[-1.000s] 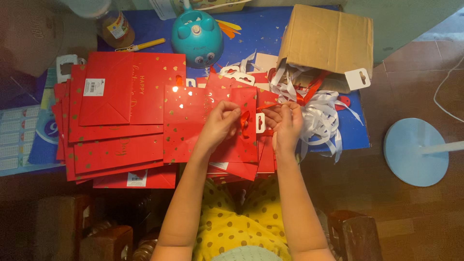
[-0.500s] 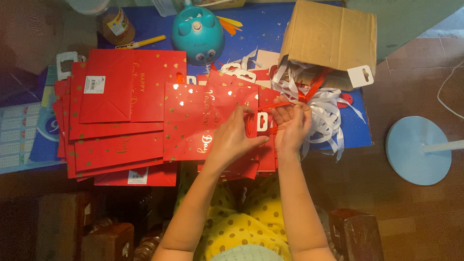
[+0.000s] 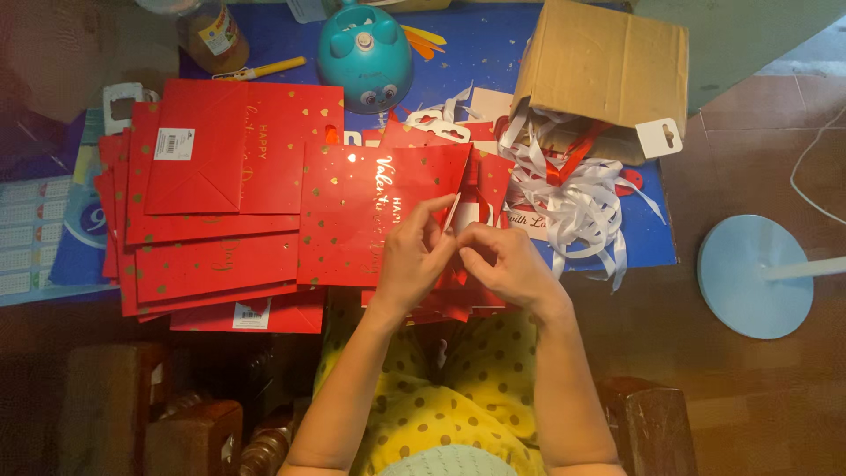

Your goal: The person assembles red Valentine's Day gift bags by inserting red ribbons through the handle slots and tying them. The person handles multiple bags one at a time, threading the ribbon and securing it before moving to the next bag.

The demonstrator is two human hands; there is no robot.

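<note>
A flat red paper gift bag [image 3: 361, 211] with gold hearts lies on the blue table top in front of me. My left hand [image 3: 412, 256] pinches the bag's right edge, fingers curled over it. My right hand [image 3: 507, 263] is beside it, fingertips closed on a small white tag [image 3: 454, 211] at the same edge. Both hands touch each other over the bag. To the left lies a fanned stack of similar red bags [image 3: 203, 211], one with a white sticker.
A tipped cardboard box [image 3: 599, 70] spills white and red ribbons [image 3: 573, 189] at the right. A teal round toy [image 3: 364, 57], a jar [image 3: 207, 31] and a yellow pen [image 3: 264, 68] stand at the back. A pale blue round stand base [image 3: 753, 278] sits on the floor right.
My hands have shifted slightly right and closer together on the bag's right edge. The small white tag between them has turned edge-on.
</note>
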